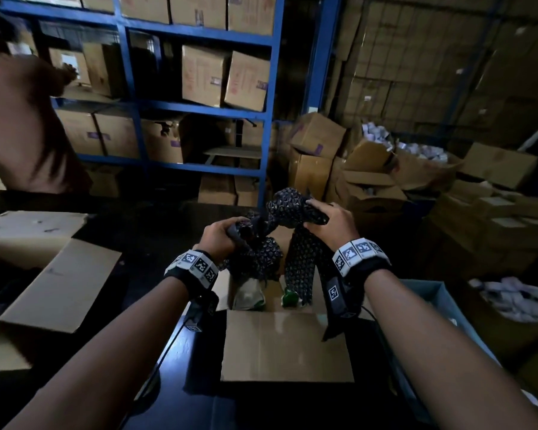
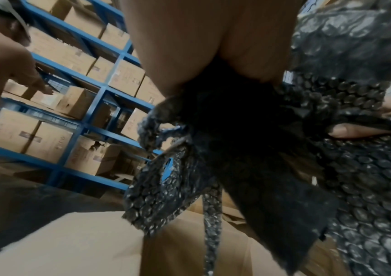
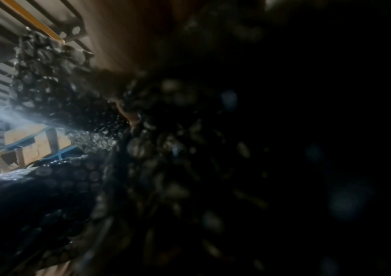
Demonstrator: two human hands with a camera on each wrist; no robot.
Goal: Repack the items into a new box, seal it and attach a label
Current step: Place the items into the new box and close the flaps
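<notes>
While your left hand (image 1: 219,235) and right hand (image 1: 331,223) each grip crumpled black bubble wrap (image 1: 295,243) above the open cardboard box (image 1: 288,346), it hides most of the box's dim contents.

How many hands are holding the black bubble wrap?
2: the left hand grips one end of the bubble wrap, and the right hand grips the other, above the open box.

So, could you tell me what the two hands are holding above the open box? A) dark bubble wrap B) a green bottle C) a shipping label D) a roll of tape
A: the left hand and the right hand both grip the dark bubble wrap, which hangs down into the open box.
</notes>
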